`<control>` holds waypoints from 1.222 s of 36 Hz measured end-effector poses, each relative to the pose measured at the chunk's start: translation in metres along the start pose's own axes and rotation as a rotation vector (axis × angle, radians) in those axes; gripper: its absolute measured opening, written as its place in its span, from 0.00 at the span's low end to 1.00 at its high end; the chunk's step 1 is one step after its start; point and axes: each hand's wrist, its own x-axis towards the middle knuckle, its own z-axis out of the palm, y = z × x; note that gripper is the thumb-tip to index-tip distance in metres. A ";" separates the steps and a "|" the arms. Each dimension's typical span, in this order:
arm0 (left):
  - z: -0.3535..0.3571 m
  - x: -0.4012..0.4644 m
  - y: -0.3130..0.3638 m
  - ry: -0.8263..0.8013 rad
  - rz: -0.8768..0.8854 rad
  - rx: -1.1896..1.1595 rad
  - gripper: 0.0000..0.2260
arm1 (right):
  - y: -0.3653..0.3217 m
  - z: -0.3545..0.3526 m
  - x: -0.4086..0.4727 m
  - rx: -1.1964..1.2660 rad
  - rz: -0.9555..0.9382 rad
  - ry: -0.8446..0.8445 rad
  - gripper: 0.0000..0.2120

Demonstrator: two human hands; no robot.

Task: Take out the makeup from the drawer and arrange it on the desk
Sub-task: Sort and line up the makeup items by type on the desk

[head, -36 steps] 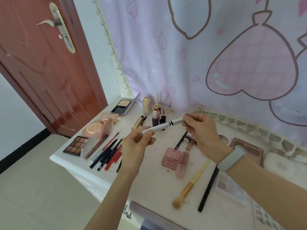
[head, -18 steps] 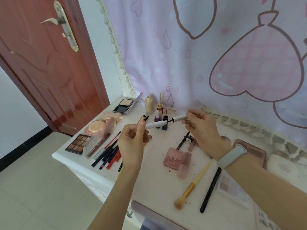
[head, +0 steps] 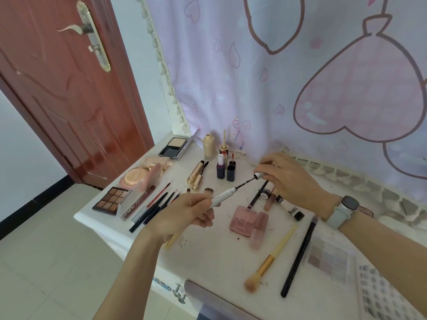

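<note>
Above the table (head: 208, 257), her left hand (head: 182, 215) grips the white mascara tube (head: 223, 197); her right hand (head: 288, 179) pinches its wand cap (head: 258, 175), pulled apart.

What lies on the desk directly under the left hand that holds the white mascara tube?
Under the left hand gripping the mascara tube lie dark pencils and a yellow handle poking out below the wrist. The hand covers the rest of them.

I count two hands (head: 182, 215), one white mascara tube (head: 223, 196), two yellow brushes (head: 270, 257), two gold tubes (head: 196, 174), two small dark bottles (head: 225, 169) and one brown palette (head: 111, 200).
</note>
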 end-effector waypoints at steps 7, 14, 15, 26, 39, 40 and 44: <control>-0.004 0.004 -0.006 0.036 -0.008 -0.237 0.07 | 0.015 0.008 0.003 0.219 0.350 0.195 0.09; 0.003 0.034 -0.005 0.459 0.120 -0.072 0.03 | -0.005 0.025 0.003 0.638 0.606 0.207 0.06; 0.003 0.040 -0.005 0.504 0.127 -0.005 0.03 | -0.009 0.029 0.004 0.670 0.614 0.182 0.05; -0.002 0.089 -0.010 0.561 0.150 0.535 0.02 | -0.034 0.072 0.023 0.473 0.631 0.024 0.03; -0.002 0.102 -0.015 0.524 0.101 0.737 0.06 | -0.039 0.090 0.033 0.356 0.573 -0.004 0.06; -0.002 0.102 -0.014 0.525 0.098 0.746 0.07 | -0.039 0.090 0.033 0.349 0.574 -0.007 0.07; -0.001 0.099 -0.012 0.530 0.101 0.746 0.06 | -0.038 0.088 0.034 0.325 0.576 -0.038 0.08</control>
